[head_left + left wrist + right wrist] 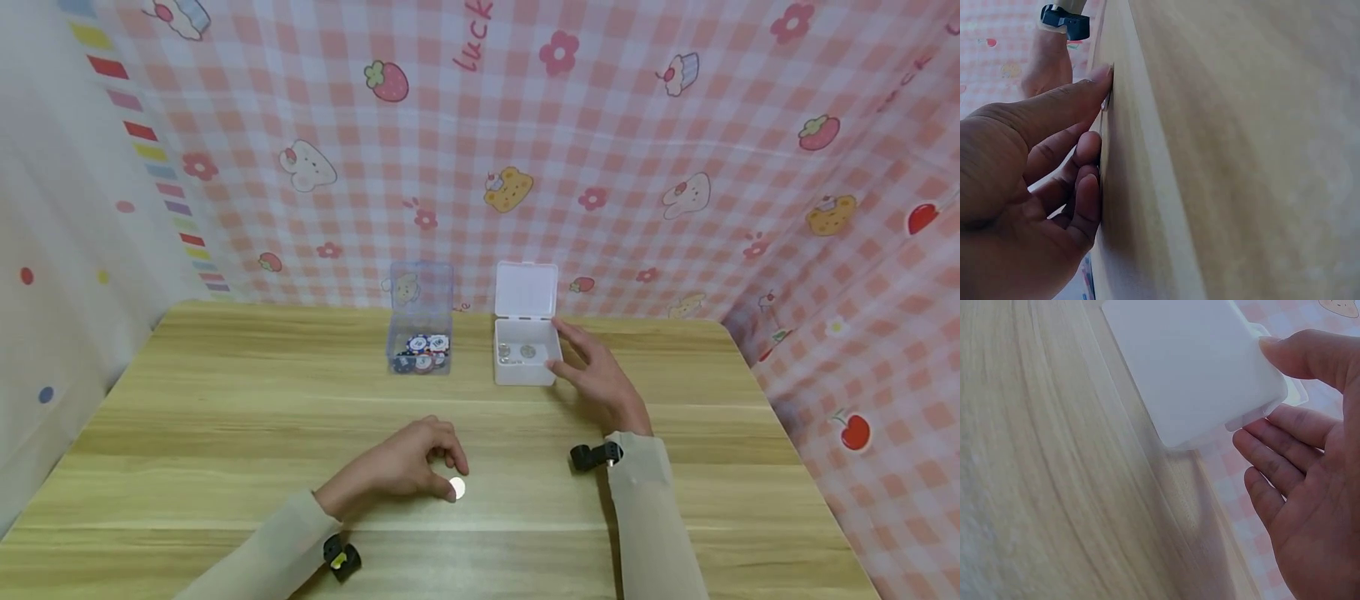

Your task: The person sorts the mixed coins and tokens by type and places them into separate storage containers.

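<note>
A shiny round silver coin (pixel 458 487) is at the table's middle, between the thumb and index fingertips of my left hand (pixel 408 460). Its thin edge shows under the thumb in the left wrist view. My right hand (pixel 603 379) holds the right side of a white plastic box (pixel 525 375), thumb at the front corner and index finger by the hinge. That box stands with its lid up, and several silver coins (pixel 527 352) lie inside. In the right wrist view the thumb presses the box wall (pixel 1197 375); the other fingers extend past its back corner.
Left of the white box stands a clear bluish box (pixel 392 358), lid raised, with several poker chips (pixel 423 361) in it. Both boxes are near the back edge of the wooden table (pixel 247 400). A pink checked curtain (pixel 450 142) hangs behind.
</note>
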### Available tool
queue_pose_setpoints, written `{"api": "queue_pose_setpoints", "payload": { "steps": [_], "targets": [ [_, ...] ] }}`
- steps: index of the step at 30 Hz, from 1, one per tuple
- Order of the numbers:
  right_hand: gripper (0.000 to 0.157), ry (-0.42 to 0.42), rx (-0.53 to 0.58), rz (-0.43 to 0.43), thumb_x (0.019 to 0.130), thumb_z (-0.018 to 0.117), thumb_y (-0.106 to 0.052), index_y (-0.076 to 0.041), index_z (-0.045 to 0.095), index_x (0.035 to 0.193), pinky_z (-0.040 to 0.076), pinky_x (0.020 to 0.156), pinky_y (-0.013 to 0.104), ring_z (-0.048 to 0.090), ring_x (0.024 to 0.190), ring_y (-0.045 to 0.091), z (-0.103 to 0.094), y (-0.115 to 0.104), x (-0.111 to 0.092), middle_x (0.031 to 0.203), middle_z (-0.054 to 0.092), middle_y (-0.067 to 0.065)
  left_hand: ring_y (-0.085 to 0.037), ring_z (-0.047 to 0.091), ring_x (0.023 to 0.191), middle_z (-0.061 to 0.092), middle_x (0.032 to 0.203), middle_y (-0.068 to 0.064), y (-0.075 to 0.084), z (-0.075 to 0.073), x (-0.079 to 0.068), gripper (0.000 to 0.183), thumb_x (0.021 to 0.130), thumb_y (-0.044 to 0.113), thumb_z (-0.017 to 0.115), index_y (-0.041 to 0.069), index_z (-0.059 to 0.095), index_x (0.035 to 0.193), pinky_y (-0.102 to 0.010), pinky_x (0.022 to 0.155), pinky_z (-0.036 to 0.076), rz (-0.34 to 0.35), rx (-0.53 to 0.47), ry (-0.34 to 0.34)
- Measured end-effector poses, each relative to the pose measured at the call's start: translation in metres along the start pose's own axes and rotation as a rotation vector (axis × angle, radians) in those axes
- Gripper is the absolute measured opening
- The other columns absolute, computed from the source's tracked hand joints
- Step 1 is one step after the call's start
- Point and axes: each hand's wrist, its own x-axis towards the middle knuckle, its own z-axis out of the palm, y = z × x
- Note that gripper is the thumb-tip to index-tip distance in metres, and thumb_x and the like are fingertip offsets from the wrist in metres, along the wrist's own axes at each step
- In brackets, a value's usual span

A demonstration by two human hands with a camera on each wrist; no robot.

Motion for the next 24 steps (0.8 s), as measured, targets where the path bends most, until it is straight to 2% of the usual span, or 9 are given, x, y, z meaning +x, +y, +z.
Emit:
{"api": "queue_pose_setpoints", "payload": {
  "steps": [6,14,21,24],
  "targets": [
    [0.068,-0.01,-0.013,0.009,0.088,0.067,-0.025,-0.027,0.032,0.146,0.021,0.116,0.05,0.024,0.142,0.026,-0.0021,0.0015,0.0007,0.149,0.036,0.002,-0.015,0.049,0.085,0.061,0.08,0.004,0.0024,-0.0008,0.0016,0.02,0.067,0.022,0.084,0.025,0.072,0.083,-0.022,0.071,0.042,-0.023,-0.005,0.0],
    [0.067,0.007,-0.007,0.015,0.087,0.067,-0.03,-0.034,0.034,0.145,0.022,0.116,0.05,0.025,0.141,0.023,-0.0006,0.0012,-0.0014,0.147,0.039,-0.003,-0.014,0.049,0.082,0.06,0.076,0.005,0.004,-0.0011,0.0037,0.017,0.067,0.021,0.085,0.026,0.072,0.077,-0.022,0.07,0.041,-0.029,0.006,-0.017],
    [0.067,-0.003,0.005,-0.005,0.087,0.067,-0.027,-0.029,0.034,0.146,0.021,0.116,0.05,0.025,0.141,0.024,-0.0004,-0.0015,-0.0017,0.147,0.039,0.0,-0.013,0.049,0.082,0.06,0.075,0.008,0.0054,-0.0018,0.003,0.018,0.066,0.021,0.085,0.025,0.07,0.076,-0.021,0.071,0.041,-0.014,0.037,-0.02],
    [0.067,-0.003,0.01,-0.005,0.087,0.067,-0.027,-0.029,0.034,0.146,0.021,0.116,0.051,0.025,0.141,0.025,-0.0009,-0.0014,-0.0017,0.147,0.04,0.0,-0.014,0.051,0.083,0.062,0.076,0.01,0.0066,-0.0027,0.0029,0.018,0.066,0.021,0.084,0.026,0.069,0.075,-0.022,0.073,0.041,-0.02,0.021,-0.017]
  ]
}}
